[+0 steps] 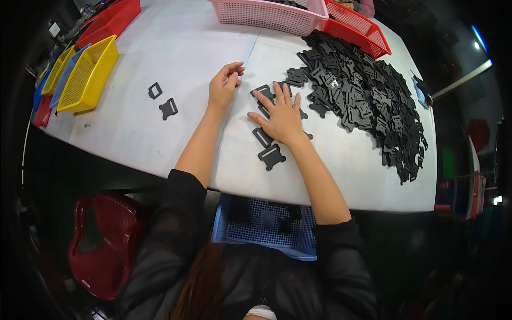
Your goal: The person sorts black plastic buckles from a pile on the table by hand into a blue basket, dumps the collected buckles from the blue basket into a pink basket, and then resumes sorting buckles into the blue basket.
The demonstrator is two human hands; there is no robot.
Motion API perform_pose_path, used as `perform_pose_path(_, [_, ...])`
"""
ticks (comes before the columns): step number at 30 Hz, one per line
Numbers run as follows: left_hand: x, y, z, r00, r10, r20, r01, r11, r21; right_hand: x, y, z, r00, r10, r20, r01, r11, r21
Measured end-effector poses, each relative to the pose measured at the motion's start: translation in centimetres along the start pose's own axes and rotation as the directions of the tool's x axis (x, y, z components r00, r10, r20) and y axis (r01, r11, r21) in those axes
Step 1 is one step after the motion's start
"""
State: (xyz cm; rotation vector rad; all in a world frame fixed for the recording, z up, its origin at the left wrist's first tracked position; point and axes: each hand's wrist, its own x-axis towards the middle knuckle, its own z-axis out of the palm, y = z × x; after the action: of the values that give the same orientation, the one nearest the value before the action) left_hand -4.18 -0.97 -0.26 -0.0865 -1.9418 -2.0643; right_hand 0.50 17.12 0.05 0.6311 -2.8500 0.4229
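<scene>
My right hand (282, 118) lies spread on the white table, its fingers over several flat black plastic buckle pieces (262, 93) and partly hiding them. Nearer to me, below that palm, are a slotted buckle piece (262, 137) and another with two prongs (272, 157). To the left, my left hand (223, 88) hovers at or just above the table with its fingers loosely bent and a gap at the thumb; nothing shows in it. Farther left lie a small black frame-shaped piece (154, 90) and a pronged buckle piece (168, 109), apart from both hands.
A large heap of black buckle pieces (368, 101) covers the table's right side. A pink basket (266, 18) and a red basket (362, 33) stand at the far edge. Yellow baskets (88, 77) line the left. A blue crate (240, 234) sits below the front edge, near a red chair (106, 245).
</scene>
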Motion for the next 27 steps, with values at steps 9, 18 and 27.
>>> perform_pose_path(9, [-2.7, 0.3, 0.7, 0.997, 0.009, 0.076, -0.016, 0.995, 0.096, -14.1, -3.4, -4.4, 0.974, -0.225, 0.042, 0.22, 0.971, 0.092])
perform_pose_path(18, [0.7, 1.1, 8.0, 0.9, 0.23, 0.37, -0.381, 0.828, 0.412, -17.6, -3.0, -9.2, 0.963, -0.158, -0.216, 0.217, 0.933, 0.288])
perform_pose_path(27, [-2.7, -1.2, 16.6, 0.586, 0.184, 0.789, -0.758, 0.468, 0.454, -5.6, 16.8, -4.0, 0.907, 0.313, -0.281, -0.337, 0.941, -0.042])
